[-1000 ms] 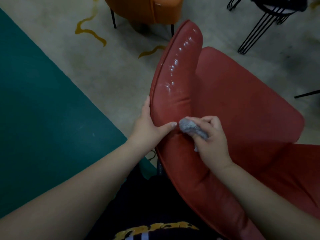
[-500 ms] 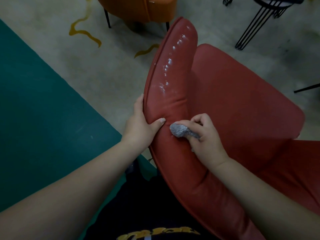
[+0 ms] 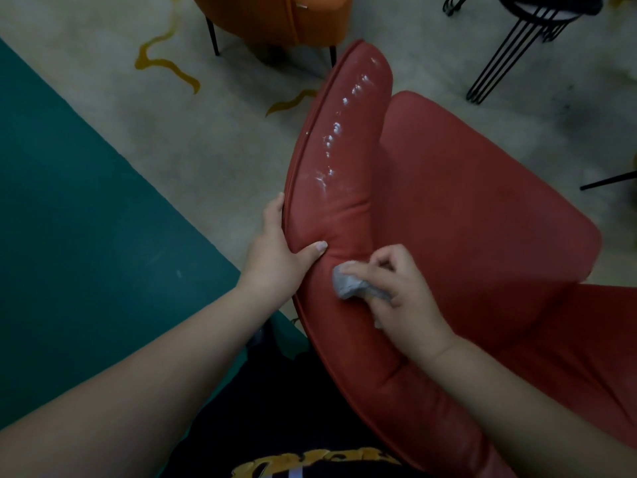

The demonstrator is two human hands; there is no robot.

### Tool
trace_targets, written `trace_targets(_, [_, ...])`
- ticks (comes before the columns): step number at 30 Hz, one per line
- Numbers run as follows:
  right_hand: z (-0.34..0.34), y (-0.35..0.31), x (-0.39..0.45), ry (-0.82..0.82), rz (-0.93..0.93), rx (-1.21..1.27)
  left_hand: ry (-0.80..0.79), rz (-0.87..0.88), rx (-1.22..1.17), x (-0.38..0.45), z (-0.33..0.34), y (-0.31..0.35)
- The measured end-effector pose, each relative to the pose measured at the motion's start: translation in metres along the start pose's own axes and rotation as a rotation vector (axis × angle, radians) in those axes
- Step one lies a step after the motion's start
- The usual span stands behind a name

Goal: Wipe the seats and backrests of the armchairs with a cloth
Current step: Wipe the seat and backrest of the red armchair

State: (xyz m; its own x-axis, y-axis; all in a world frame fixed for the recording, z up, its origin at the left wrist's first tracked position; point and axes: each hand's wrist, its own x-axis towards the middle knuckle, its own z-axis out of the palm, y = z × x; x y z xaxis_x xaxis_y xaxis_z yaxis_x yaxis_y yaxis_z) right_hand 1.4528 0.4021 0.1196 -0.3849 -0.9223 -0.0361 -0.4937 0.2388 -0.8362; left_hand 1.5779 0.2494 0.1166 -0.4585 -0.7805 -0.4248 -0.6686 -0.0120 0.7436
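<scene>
A red armchair [image 3: 465,208] fills the middle and right of the head view, its padded backrest rim [image 3: 341,139] running from top centre toward me. White wet streaks shine along the upper rim. My left hand [image 3: 275,250] grips the outer edge of the backrest, thumb on the inner face. My right hand [image 3: 400,291] presses a small bunched grey cloth [image 3: 348,286] against the inner face of the backrest, just right of my left thumb. The cloth's far end is hidden inside my fist.
An orange armchair [image 3: 275,19] on thin black legs stands just beyond the red one at top centre. A black wire-legged stool [image 3: 506,46] stands at top right. The grey floor [image 3: 206,132] borders a teal area [image 3: 69,219] on the left.
My right hand has slid the cloth leftward and down along the backrest's inner face, closer to me. My left hand keeps its grip on the rim.
</scene>
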Motion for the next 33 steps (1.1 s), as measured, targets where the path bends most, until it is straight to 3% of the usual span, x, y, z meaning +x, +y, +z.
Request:
trace_targets(2, [0.003,-0.003,0.0,-0.043,-0.048,-0.003,-0.002,0.003,-0.001,0.0,-0.001,-0.001])
trace_targets(7, [-0.014,0.013,0.004,0.041,0.112,-0.061,-0.02,0.008,-0.034,0.001,-0.001,-0.001])
trace_targets(11, [0.004,0.002,-0.001,0.047,0.012,-0.033,-0.003,0.031,-0.057,0.0,0.0,-0.003])
trace_targets(15, [0.006,0.008,0.023,0.15,0.131,0.018,-0.049,0.047,-0.1,0.0,0.002,-0.004])
trace_targets(23, [0.02,0.002,0.1,0.374,0.174,0.131,-0.173,0.047,-0.267,0.006,-0.008,-0.002])
trace_targets(29, [0.027,0.007,0.073,0.24,0.056,0.115,-0.252,0.052,-0.293,0.013,-0.014,0.001])
trace_targets(33, [0.025,0.008,0.132,0.313,-0.022,0.014,-0.249,0.057,-0.282,0.017,-0.015,0.002])
